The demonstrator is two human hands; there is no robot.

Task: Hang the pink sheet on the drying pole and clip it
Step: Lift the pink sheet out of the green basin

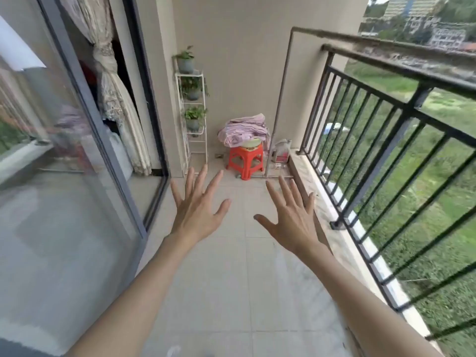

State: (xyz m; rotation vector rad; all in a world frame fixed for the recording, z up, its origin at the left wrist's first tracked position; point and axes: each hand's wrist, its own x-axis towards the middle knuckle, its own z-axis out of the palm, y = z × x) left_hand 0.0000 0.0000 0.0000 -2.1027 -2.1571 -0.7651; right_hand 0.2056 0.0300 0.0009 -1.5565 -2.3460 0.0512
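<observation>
Reaching forward, the left hand (198,202) and right hand (291,215) are spread wide and hold nothing. The sheet (243,131) sits bundled in a basin on the stool (246,161), well ahead. Nothing started; next they must walk over, lift it toward the pole (386,43).

No readable text anywhere in view.

No letters, numbers, brand marks or signs can be made out on anything ahead of the outstretched hands. The small translucent plastic jug with a reddish lower part (281,150), standing on the floor beyond the right hand, may carry a label, but it is too small and blurred to read. The distant pale multi-storey buildings (417,11), far beyond the right hand over the railing, show no legible signage.
</observation>
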